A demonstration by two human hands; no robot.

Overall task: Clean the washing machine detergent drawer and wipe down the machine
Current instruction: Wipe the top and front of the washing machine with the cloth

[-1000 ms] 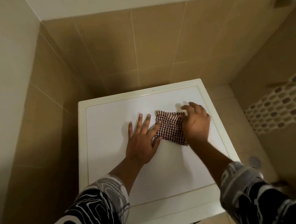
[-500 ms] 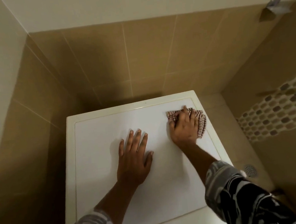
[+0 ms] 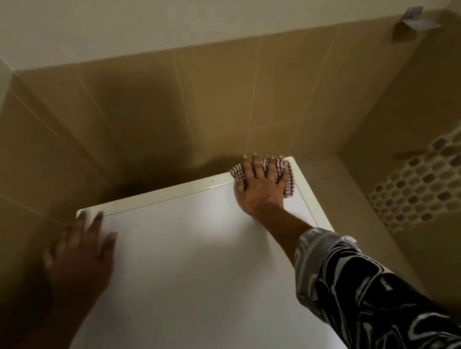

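Maroon-checked cloth (image 3: 287,181) mostly under right hand (image 3: 256,193)

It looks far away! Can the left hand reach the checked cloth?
Probably yes: only bare washer top lies between the left hand and the cloth, though the right hand covers most of it.

The flat white washing machine top (image 3: 194,276), cream-rimmed, carries a red-and-white checked cloth (image 3: 288,181) at its one o'clock corner, spread under my right hand (image 3: 256,193). My left hand (image 3: 80,259), blurred, lies at ten o'clock.
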